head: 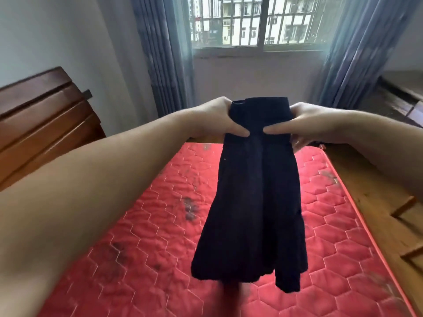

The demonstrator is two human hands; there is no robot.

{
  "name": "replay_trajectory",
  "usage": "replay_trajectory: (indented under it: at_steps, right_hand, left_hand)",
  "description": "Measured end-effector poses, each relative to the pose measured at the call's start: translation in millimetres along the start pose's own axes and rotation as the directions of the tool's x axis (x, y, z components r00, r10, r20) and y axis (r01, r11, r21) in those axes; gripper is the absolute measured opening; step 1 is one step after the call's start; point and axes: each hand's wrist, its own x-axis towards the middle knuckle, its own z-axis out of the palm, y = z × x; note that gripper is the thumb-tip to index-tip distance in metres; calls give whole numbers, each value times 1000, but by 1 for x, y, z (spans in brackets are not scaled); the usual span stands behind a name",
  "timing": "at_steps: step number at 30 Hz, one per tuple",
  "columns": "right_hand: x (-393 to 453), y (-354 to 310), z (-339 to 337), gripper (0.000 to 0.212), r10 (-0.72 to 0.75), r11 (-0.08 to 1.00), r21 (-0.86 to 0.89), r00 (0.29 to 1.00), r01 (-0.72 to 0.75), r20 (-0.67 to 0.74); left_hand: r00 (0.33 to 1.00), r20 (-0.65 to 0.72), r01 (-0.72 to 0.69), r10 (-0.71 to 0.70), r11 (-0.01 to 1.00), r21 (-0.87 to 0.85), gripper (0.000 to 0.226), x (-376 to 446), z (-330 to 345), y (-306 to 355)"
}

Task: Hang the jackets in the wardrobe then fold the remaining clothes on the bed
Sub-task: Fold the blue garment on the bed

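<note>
A dark navy garment (251, 202) hangs in the air above the red quilted mattress (142, 236), held up by its narrow top edge. My left hand (219, 117) grips the top left of it, thumb pressed on the front. My right hand (306, 121) grips the top right the same way, and the two thumbs nearly meet at the middle. The cloth widens toward its loose lower hem, which hangs free just above the mattress. No other clothes show on the bed.
A brown wooden headboard (41, 124) stands at the left. The wooden bed frame (370, 197) runs along the mattress's right side. Ahead is a barred window (256, 21) between blue-grey curtains (164, 53). A wooden piece of furniture (402, 94) sits at the far right.
</note>
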Motion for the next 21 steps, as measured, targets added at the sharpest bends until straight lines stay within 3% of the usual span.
replay_trajectory:
  at_steps: [3,5,8,10,11,13,16,19,21]
  right_hand:
    - [39,12,3,16,156,957,-247,988,-154,-15]
    - [69,14,3,19,183,950,-226,971,-215,-157]
    - [105,5,-3,12,104,994,24,910,-103,-402]
    - [117,-4,-14,6,15,991,120,863,53,-505]
    - [119,-8,-21,9,-58,988,89,831,128,-553]
    - [113,-13,-31,18,-237,968,-85,735,237,-635]
    - [95,-8,-33,23,-433,901,-296,622,317,-652]
    - [66,2,-17,32,-522,852,-414,581,321,-624]
    - [45,21,2,38,-534,842,-438,606,316,-590]
  left_hand:
    - [995,-12,93,-94,947,306,17,30,12,-21]
    - [982,-166,159,-95,886,435,10,54,16,-28]
    - [904,-415,211,-103,951,224,8,91,4,-27]
    - [875,-475,133,-91,989,56,13,110,-13,-21]
    - [865,-500,73,-49,997,27,12,116,-21,-18]
    - [838,-541,-64,65,998,21,14,119,-31,-11]
    - [802,-548,-239,240,968,75,20,113,-31,-9]
    - [785,-502,-339,363,930,142,10,98,-14,-15]
    - [799,-466,-358,380,923,138,10,81,11,-29]
